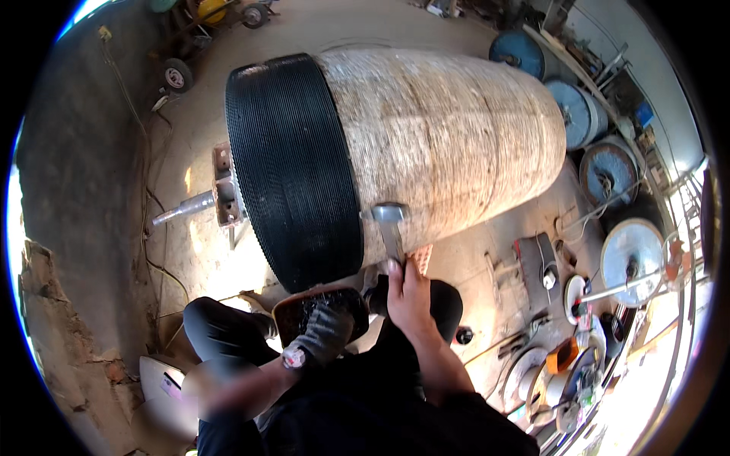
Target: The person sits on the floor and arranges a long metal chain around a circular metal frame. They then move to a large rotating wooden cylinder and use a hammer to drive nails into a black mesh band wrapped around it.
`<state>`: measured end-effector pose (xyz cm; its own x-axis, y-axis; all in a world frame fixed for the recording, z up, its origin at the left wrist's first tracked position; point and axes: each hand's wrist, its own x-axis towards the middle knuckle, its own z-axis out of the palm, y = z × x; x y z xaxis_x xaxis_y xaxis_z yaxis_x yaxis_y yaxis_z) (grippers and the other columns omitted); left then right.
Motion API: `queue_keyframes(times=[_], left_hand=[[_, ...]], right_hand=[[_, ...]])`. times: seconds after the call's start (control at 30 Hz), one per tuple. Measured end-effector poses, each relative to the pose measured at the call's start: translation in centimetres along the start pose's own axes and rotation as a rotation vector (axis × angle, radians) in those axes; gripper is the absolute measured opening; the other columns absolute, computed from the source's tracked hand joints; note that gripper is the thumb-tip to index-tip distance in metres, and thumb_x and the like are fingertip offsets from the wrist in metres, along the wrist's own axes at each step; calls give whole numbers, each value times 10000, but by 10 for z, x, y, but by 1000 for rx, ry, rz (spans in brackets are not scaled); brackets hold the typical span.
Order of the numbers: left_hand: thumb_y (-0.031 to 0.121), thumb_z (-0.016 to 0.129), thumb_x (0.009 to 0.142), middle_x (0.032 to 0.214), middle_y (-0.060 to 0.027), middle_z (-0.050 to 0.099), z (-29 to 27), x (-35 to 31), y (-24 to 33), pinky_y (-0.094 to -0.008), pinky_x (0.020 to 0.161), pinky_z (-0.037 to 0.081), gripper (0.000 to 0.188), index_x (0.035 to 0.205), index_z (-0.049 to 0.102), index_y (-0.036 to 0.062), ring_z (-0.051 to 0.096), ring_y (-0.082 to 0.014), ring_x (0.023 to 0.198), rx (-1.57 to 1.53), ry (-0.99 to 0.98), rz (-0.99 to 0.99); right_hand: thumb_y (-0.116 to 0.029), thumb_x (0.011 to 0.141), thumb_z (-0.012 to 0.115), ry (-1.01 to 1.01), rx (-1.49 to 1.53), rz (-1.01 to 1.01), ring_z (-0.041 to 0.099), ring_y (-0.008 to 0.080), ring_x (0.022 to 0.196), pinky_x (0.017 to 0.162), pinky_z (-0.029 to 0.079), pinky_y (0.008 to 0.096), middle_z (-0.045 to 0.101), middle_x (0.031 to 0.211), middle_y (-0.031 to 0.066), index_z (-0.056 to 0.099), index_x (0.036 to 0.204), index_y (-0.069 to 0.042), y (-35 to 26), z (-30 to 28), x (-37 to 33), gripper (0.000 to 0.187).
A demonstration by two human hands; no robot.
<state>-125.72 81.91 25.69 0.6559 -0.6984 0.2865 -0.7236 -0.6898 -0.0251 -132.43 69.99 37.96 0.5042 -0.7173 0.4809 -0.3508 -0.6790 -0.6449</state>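
Note:
My right hand (pixel 411 298), bare, is closed round the handle of a hammer (pixel 390 214). The hammer's metal head is raised in front of a large drum, close to where its black ribbed band (pixel 296 167) meets the pale, rough, ridged covering (pixel 456 129). My left hand (pixel 325 331) wears a grey glove and reaches into a dark open tray (pixel 285 313) between my knees. Small pale bits lie in the tray, too small to name. The left fingertips are hard to make out against its dark inside, so any hold there is unclear.
A metal shaft (pixel 182 208) sticks out of the drum's left end. Blue-ended drums (pixel 637 258) line the right side. Spools (pixel 525 372), an orange container (pixel 563 356) and tools crowd the lower right. Cables (pixel 148 205) run along the floor by the left wall.

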Motion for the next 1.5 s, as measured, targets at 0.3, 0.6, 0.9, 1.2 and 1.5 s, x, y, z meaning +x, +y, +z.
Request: queue_keyframes(times=[0.3, 0.6, 0.9, 1.2, 1.5], left_hand=[[263, 507, 972, 701, -165, 644, 17, -10, -33, -467, 573, 511, 289, 836, 617, 34, 645, -360, 635, -217, -72, 256], [214, 552, 933, 777, -151, 648, -37, 12, -48, -422, 497, 508, 203, 936, 619, 23, 659, -322, 637, -441, -116, 513], [-55, 616, 653, 1044, -168, 623, -131, 126, -74, -455, 726, 506, 478, 1125, 597, 16, 599, -341, 856, -594, 434, 533], [3, 626, 741, 1073, -125, 565, -124, 202, -103, -443, 768, 520, 447, 1179, 561, 66, 606, -316, 900, -430, 818, 428], [27, 650, 775, 1101, -124, 568, -128, 204, -99, -422, 750, 546, 407, 1168, 565, 85, 619, -318, 930, -402, 787, 397]], right_hand=[[-211, 1003, 552, -36, -148, -31, 616, 334, 563, 498, 466, 401, 565, 669, 172, 512, 992, 4, 11, 11, 6, 219], [-471, 1034, 455, -347, 893, 649, 396, 87, 430, 394, 360, 260, 430, 622, -3, 483, 937, -66, -7, 7, 9, 417], [-98, 920, 563, 24, -192, -142, 664, 372, 804, 629, 542, 459, 604, 1087, 205, 540, 1180, -34, 17, 2, -5, 268], [-99, 980, 511, 215, 117, -280, 638, 330, 564, 506, 480, 380, 611, 732, 180, 531, 1103, 53, -24, -18, 5, 197], [-133, 977, 558, 186, 204, -146, 676, 367, 640, 560, 519, 400, 647, 750, 215, 534, 1102, 68, -10, -3, -3, 238]])
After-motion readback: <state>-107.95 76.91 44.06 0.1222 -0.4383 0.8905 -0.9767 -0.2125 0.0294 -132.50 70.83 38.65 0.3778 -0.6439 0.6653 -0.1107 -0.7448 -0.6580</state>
